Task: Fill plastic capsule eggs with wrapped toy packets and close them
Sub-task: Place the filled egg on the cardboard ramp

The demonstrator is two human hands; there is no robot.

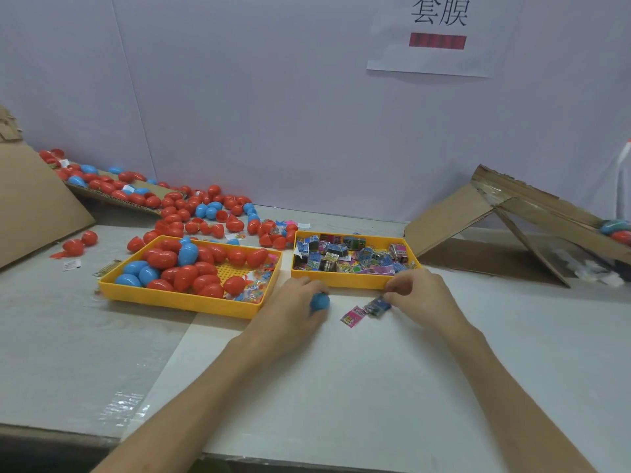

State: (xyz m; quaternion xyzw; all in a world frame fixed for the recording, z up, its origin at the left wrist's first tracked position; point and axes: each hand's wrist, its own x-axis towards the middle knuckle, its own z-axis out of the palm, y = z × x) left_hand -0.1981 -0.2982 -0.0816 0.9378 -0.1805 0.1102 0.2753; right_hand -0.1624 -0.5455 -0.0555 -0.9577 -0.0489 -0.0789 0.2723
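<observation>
White wall panels back a pale counter (341, 387). At far left a cardboard sheet (34, 206) leans, with loose red and blue eggs (191, 213) scattered beside it. Next comes a yellow tray (177, 300) heaped with more eggs (184, 271); I cannot tell which are filled. The left grip (293, 308) is curled round a blue egg (320, 301) just in front of the trays, whether whole or a half is hidden. A pink packet (353, 316) lies on the counter between the hands. The right grip (421, 298) pinches a blue-green packet (377, 306) at its fingertips, near the egg. Behind sits the packet tray (341, 281), well stocked, so much work seems left. A collapsed cardboard box (512, 227) stands at right.
</observation>
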